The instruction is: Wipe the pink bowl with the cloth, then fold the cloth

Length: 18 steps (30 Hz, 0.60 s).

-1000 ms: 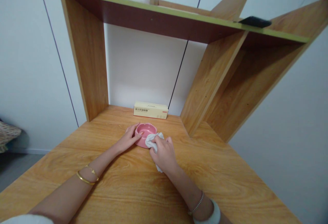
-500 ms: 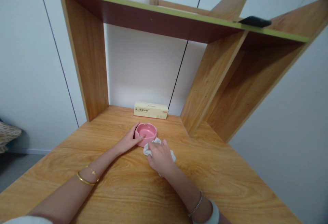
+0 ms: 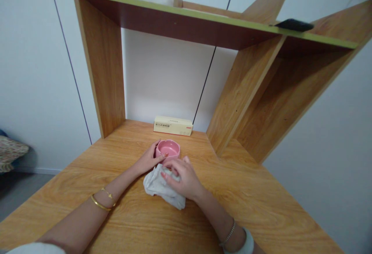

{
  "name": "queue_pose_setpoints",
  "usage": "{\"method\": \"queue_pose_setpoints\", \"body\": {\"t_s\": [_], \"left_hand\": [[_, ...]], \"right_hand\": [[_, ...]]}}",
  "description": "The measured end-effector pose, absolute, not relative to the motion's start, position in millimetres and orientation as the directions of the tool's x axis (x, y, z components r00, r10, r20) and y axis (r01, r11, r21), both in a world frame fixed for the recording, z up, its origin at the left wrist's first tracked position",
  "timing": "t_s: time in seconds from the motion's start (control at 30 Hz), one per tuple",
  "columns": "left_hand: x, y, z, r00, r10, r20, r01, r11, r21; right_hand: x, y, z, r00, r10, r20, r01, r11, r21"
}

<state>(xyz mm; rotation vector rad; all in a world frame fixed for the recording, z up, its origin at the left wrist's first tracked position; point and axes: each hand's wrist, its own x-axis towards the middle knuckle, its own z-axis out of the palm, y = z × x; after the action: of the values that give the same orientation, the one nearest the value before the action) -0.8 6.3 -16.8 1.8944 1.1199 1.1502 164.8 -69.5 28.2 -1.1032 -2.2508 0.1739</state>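
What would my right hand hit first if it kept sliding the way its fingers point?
The right hand, pressing the white cloth, points left and slightly away, so it would probably meet the left hand beside the pink bowl. Depth is hard to judge.

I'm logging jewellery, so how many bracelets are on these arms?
3. A gold bangle on the left wrist; a thin beaded bracelet and a white bangle on the right wrist. More may lie out of frame.
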Motion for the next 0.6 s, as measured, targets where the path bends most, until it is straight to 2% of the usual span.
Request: {"method": "queue_pose_setpoints", "body": {"t_s": [0.1,0.17,0.23,0.33,0.5,0.6], "left_hand": [[-2.0,5.3,-14.5,0.259,0.899,0.353,0.42,-0.434,0.797],[-1.7,3.7,-12.1,0.307,0.886,0.348,0.48,-0.46,0.747],[-0.7,1.9,-9.9,0.384,0.858,0.342,0.482,-0.502,0.718],[0.9,-1.2,-7.7,0.45,0.826,0.339,0.402,-0.527,0.749],[2.9,-6.9,-4.4,0.483,0.82,0.308,0.289,-0.481,0.828],[3.3,-7.7,-2.7,0.456,0.831,0.317,0.293,-0.477,0.829]], "right_hand": [[180.6,-47.8,19.4,-0.105,0.88,0.464,0.679,0.404,-0.613],[189.0,-36.0,10.6,-0.011,0.915,0.403,0.671,0.306,-0.676],[194.1,-28.4,2.9,0.015,0.931,0.366,0.696,0.253,-0.672],[198.2,-22.0,-2.3,0.075,0.934,0.35,0.742,0.183,-0.645],[210.6,-14.6,1.8,0.16,0.926,0.342,0.772,0.099,-0.628],[223.7,-13.2,5.9,0.21,0.916,0.342,0.784,0.051,-0.619]]}}
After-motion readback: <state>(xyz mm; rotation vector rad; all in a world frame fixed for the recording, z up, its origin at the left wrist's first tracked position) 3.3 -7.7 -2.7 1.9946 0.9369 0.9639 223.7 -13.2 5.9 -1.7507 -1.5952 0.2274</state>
